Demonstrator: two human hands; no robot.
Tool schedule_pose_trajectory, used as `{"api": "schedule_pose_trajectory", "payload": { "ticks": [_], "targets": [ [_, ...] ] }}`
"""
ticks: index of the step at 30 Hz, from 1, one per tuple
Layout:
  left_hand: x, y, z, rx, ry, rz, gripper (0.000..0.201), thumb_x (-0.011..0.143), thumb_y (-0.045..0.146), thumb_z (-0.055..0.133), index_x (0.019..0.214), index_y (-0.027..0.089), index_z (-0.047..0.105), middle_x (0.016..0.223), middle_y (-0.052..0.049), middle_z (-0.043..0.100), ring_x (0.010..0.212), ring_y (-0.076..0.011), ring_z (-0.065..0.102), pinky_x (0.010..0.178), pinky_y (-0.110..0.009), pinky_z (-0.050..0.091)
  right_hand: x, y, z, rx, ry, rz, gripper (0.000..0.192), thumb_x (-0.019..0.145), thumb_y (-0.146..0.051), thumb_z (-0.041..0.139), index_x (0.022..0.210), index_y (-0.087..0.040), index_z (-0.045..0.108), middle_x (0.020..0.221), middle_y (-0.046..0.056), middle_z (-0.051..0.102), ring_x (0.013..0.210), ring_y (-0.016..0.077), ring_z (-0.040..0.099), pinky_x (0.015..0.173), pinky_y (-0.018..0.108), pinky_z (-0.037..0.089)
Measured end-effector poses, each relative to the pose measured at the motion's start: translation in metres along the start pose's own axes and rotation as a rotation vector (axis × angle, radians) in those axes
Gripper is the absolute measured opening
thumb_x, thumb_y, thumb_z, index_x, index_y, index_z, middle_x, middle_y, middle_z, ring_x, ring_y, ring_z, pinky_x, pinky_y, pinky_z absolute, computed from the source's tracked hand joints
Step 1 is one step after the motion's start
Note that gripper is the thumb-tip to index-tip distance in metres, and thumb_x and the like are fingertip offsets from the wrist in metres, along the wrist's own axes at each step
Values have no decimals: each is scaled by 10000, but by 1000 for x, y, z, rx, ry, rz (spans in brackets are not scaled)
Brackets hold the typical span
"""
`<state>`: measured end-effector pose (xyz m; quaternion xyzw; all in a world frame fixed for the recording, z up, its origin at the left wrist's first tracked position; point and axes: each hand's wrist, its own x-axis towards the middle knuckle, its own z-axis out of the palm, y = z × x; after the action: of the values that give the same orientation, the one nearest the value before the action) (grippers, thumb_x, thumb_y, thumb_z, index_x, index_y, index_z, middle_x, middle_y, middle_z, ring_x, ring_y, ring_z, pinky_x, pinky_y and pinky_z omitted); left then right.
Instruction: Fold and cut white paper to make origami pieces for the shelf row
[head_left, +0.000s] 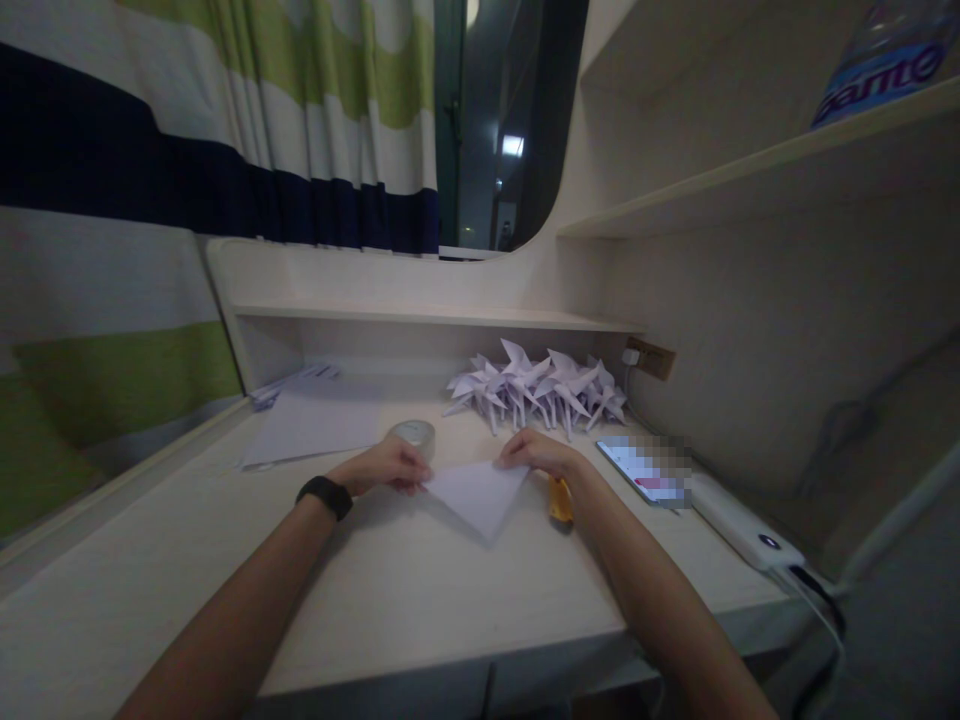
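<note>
Two hands pin one folded paper (480, 495) flat on the desk (420, 590) just in front of me: my left hand (386, 465) presses fingertips on its 9 o'clock corner, my right hand (536, 452) on the 2 o'clock corner, neither closed around it. I judge the sheet light, thin and limp, quick to slide or crease wrongly, so it is best held at corners and fold edges. Tape (412, 435) sits at 11 o'clock, paper cranes (536, 390) at 12, a phone (649, 472) at 3
</note>
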<state>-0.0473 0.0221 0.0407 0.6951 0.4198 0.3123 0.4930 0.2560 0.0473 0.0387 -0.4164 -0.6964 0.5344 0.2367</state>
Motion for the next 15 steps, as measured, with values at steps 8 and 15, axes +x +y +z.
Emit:
{"api": "schedule_pose_trajectory", "payload": {
  "ticks": [8, 15],
  "targets": [
    [1, 0, -9, 125, -87, -16, 333, 691, 462, 702, 611, 139, 684, 536, -20, 596, 467, -109, 457, 479, -225, 323, 3, 2, -10, 115, 130, -39, 304, 555, -364, 808, 689, -107, 714, 652, 36, 664, 583, 135, 602, 510, 232, 519],
    [0, 1, -10, 139, -56, 38, 328, 715, 457, 661, 622, 143, 656, 592, -22, 606, 534, -127, 472, 530, -246, 333, 5, 5, -15, 163, 225, -63, 260, 561, -318, 798, 695, -111, 716, 662, 46, 676, 576, 137, 609, 499, 236, 522]
  ]
}}
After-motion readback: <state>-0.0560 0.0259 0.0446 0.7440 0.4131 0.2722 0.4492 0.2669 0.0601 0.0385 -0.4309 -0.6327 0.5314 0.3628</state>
